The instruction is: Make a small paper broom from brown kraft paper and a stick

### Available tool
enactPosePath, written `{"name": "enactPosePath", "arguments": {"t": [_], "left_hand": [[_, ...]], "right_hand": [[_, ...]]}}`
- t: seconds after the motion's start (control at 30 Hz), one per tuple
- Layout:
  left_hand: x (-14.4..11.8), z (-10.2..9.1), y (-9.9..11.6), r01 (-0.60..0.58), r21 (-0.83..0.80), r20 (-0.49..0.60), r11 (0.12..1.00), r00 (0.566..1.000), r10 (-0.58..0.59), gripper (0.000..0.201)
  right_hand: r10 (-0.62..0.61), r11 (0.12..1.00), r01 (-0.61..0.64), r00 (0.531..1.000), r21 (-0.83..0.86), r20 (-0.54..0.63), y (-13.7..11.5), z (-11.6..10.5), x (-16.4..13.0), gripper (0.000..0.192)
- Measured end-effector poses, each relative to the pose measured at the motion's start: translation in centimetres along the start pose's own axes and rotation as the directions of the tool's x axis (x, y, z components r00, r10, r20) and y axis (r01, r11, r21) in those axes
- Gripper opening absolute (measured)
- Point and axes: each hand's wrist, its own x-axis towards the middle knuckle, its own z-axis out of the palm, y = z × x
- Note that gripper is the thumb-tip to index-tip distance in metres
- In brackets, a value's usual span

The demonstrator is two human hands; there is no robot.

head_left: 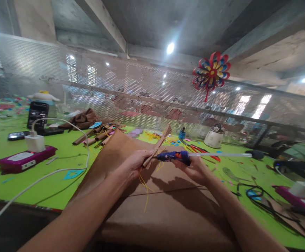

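Pinched in my left hand is a folded strip of brown paper, slanting up to the right, with thin yellow strings dangling below. My right hand grips a blue hot glue gun, a long pale glue stick jutting from its back. The gun's nozzle points left and is at the paper strip, close to my left fingers; whether it touches I cannot tell. Under both hands lies a large brown paper sheet, its left side curling up.
Rolled brown paper tubes are heaped at the back left. A purple power strip with a white charger and looping cable is left, near a propped phone. Red-handled scissors, a blue bottle and black cables lie right.
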Motion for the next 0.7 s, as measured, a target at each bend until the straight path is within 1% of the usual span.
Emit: {"name": "enactPosePath", "arguments": {"t": [0.13, 0.2, 0.27, 0.33, 0.4, 0.43, 0.5, 0.53, 0.6, 0.63, 0.7], "left_hand": [[0.3, -0.3, -0.2, -0.028, 0.042, -0.042, 0.999, 0.999, 0.029, 0.012], [0.4, -0.5, -0.4, -0.031, 0.049, -0.061, 0.998, 0.998, 0.034, 0.013], [0.6, -0.6, -0.4, -0.032, 0.043, -0.058, 0.999, 0.998, 0.034, 0.014], [0.6, -0.6, -0.4, -0.048, 0.037, -0.056, 0.998, 0.997, 0.050, 0.016], [0.6, -0.6, -0.3, -0.053, 0.029, -0.055, 0.998, 0.997, 0.055, 0.017], [0.6, -0.6, -0.3, -0.048, 0.027, -0.061, 0.998, 0.997, 0.050, 0.017], [0.5, -0.6, -0.2, -0.035, 0.024, -0.064, 0.999, 0.997, 0.037, 0.015], [0.5, -0.6, -0.1, -0.034, 0.027, -0.061, 0.999, 0.997, 0.036, 0.014], [0.5, -0.7, -0.1, -0.044, 0.040, -0.052, 0.998, 0.998, 0.046, 0.014], [0.5, -0.7, -0.1, -0.050, 0.046, -0.046, 0.998, 0.998, 0.053, 0.015], [0.6, -0.8, -0.2, -0.055, 0.069, -0.010, 0.996, 0.998, 0.055, 0.017]], "right_hand": [[0.010, 1.000, -0.010, 0.998, -0.006, 0.058, -0.2, 0.0, -0.3, 0.029], [0.028, 0.999, -0.030, 0.998, 0.027, 0.057, -0.3, -0.2, -0.3, 0.030], [0.056, 0.995, -0.059, 0.998, 0.083, 0.030, -0.2, -0.5, -0.1, 0.032], [0.109, 0.988, -0.104, 0.993, 0.118, -0.034, 0.4, -0.9, 0.2, 0.036], [0.173, 0.981, -0.155, 0.972, 0.115, -0.157, 1.7, -1.3, 0.7, 0.039], [0.200, 0.978, -0.179, 0.951, 0.106, -0.237, 2.6, -1.4, 0.9, 0.041], [0.254, 0.967, -0.241, 0.892, 0.083, -0.374, 4.6, -1.6, 1.2, 0.045], [0.282, 0.958, -0.279, 0.869, 0.067, -0.407, 5.6, -1.7, 1.3, 0.047], [0.318, 0.939, -0.343, 0.850, 0.016, -0.420, 7.3, -1.7, 1.4, 0.051], [0.318, 0.931, -0.365, 0.849, -0.032, -0.422, 8.0, -1.7, 1.4, 0.051], [0.265, 0.914, -0.364, 0.871, -0.181, -0.413, 8.9, -1.5, 1.4, 0.048]]}}
